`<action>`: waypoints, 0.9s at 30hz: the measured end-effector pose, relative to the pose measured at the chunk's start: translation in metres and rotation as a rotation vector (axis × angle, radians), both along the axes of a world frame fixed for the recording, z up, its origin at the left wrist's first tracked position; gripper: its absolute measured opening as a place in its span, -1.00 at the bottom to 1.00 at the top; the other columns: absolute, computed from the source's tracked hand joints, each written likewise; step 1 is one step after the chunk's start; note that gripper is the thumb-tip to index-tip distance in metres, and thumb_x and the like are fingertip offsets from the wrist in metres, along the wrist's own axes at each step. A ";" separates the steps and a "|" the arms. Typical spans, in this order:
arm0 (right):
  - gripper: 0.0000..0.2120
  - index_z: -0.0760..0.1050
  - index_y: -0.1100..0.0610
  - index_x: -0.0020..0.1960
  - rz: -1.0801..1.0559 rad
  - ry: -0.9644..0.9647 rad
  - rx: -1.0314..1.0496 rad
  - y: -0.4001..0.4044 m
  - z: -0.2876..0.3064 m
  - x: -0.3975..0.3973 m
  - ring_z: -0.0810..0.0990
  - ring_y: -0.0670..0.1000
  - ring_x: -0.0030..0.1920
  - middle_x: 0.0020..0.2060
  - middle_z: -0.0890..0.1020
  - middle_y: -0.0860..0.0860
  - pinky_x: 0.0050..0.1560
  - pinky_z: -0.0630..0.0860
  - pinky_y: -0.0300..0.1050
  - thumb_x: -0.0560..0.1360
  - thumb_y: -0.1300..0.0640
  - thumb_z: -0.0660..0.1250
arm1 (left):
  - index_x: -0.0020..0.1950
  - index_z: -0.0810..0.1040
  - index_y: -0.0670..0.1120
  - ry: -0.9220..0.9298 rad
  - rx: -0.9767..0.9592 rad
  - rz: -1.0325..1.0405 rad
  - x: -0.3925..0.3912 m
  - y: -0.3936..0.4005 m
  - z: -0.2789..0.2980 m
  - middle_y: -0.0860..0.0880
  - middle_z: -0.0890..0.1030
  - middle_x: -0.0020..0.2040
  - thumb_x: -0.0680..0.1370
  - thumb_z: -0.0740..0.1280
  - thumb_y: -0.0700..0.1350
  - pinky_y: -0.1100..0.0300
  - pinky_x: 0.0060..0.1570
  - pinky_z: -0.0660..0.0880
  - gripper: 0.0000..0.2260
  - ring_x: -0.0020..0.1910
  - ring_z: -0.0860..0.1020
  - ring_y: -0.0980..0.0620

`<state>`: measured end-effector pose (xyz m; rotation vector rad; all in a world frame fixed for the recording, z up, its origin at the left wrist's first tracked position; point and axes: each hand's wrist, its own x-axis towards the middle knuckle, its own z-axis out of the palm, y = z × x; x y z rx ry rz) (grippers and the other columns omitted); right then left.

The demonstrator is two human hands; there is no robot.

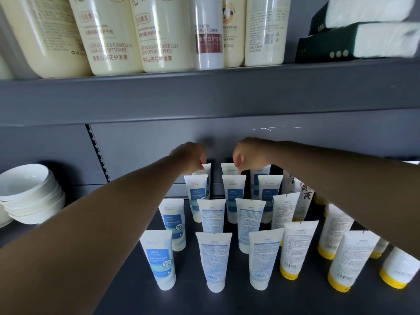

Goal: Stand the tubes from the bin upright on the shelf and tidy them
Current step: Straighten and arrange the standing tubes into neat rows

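Several white tubes stand upright, caps down, in rows on the dark grey shelf [91, 228]. The left rows have white caps and blue labels, such as the front tube [160, 260]. To the right stand tubes with yellow caps [295, 248]. Both my arms reach to the back row. My left hand [189, 159] pinches the top edge of a back tube [205, 167]. My right hand [246, 154] pinches the top of the neighbouring back tube [228, 168]. The bin is out of view.
A stack of white bowls [29, 194] sits at the left of the shelf. The upper shelf [204, 94] hangs low overhead with large cream bottles [109, 35] and dark tissue packs [363, 39]. Tall cartons [300, 192] stand behind the yellow-capped tubes.
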<state>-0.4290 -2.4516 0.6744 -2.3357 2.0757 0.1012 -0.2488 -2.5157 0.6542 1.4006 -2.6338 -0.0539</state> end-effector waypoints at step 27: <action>-0.62 0.43 0.04 0.31 -0.419 0.093 -0.018 0.301 0.039 -0.072 0.49 0.06 0.18 0.21 0.51 0.00 0.14 0.45 -0.10 0.51 0.05 0.34 | 0.30 0.49 -0.10 0.096 0.031 -0.364 -0.066 0.193 0.027 -0.08 0.56 0.22 0.47 0.42 -0.07 0.08 0.17 0.47 -0.59 0.17 0.52 -0.07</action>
